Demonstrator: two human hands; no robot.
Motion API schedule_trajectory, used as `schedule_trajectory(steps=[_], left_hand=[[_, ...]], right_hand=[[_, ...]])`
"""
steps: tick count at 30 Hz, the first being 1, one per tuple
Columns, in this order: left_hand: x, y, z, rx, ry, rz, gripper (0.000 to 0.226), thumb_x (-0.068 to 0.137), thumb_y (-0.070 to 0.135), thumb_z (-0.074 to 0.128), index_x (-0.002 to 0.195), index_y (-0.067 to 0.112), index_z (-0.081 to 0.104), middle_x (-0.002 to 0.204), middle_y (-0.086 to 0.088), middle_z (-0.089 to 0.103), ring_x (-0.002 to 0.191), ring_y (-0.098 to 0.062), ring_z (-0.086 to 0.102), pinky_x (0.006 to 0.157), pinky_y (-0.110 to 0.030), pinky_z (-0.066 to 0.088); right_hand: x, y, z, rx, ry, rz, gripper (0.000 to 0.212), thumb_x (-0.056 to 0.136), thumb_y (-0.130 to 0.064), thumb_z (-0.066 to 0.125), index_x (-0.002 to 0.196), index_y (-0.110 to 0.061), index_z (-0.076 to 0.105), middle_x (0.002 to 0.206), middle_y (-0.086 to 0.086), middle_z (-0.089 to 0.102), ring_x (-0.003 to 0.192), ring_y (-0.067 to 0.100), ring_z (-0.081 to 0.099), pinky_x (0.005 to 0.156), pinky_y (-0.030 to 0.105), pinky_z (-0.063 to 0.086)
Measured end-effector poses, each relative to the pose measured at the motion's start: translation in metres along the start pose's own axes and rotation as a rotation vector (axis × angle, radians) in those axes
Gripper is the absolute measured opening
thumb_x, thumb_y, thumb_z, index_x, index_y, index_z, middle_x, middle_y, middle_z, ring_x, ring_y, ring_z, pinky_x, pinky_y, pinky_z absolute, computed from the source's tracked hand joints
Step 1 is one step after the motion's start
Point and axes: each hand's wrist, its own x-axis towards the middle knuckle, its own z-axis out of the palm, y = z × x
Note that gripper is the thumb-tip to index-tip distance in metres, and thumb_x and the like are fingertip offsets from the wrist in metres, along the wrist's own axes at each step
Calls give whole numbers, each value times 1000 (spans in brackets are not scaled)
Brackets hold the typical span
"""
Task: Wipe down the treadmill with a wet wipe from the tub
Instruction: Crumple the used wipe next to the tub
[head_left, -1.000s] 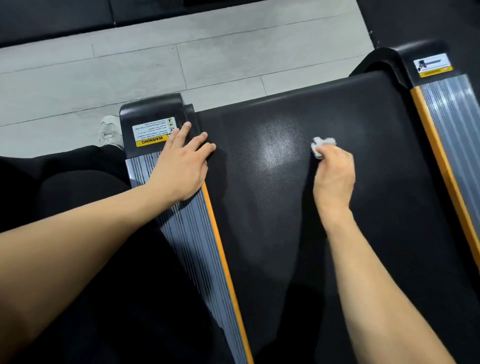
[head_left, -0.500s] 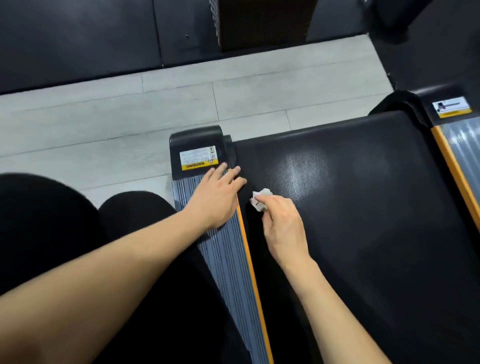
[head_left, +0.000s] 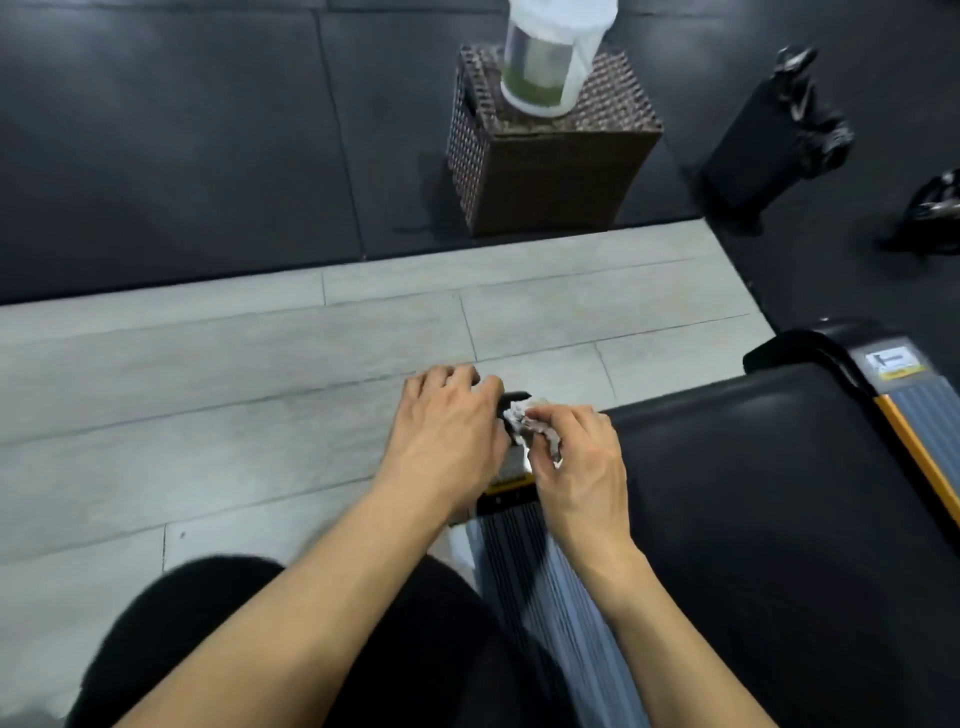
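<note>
Pinching crumpled white wipe (head_left: 522, 415), right hand (head_left: 576, 462) grip clamped, left hand (head_left: 447, 431) loosely curled on treadmill (head_left: 753, 493)

No text is legible. A white-and-yellow sticker (head_left: 894, 364) on the treadmill's end cap (head_left: 852, 343), right of frame, shows only a blurred dark pictogram; the tub's green label (head_left: 535, 67), top centre, is unreadable.

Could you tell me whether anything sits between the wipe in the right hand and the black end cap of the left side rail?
Nothing visible does: the right hand holds the crumpled wet wipe right at the end cap. The left hand rests beside it, covering the cap's left part.
</note>
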Motion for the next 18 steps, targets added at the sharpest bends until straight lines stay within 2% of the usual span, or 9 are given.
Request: schedule_trajectory(steps=[6,10,18], left_hand=[[-4,-64,-88,-68,6,-46,35,101,34,45,133,24,56,132,1,55,126,-26,45,109,-38,30],[0,-69,-165,-82,-54,-42,36,100,35,45,133,25,56,132,2,55,125,-26,46,107,-39,33],[16,-61,-348,-32,-40,64,32,99,31,51,128,23,61,125,2,59,118,-27,50,102,-40,38]], right_hand=[[47,-90,-23,64,4,157,26,92,-16,65,113,-31,67,108,-22,63,107,3,48,95,36,47],[88,-159,-74,99,3,189,22,91,-16,67,109,-28,68,105,-18,64,104,7,51,91,34,47],[165,-265,-187,143,-21,248,18,90,-13,67,105,-24,70,106,-12,61,101,14,57,82,30,50]])
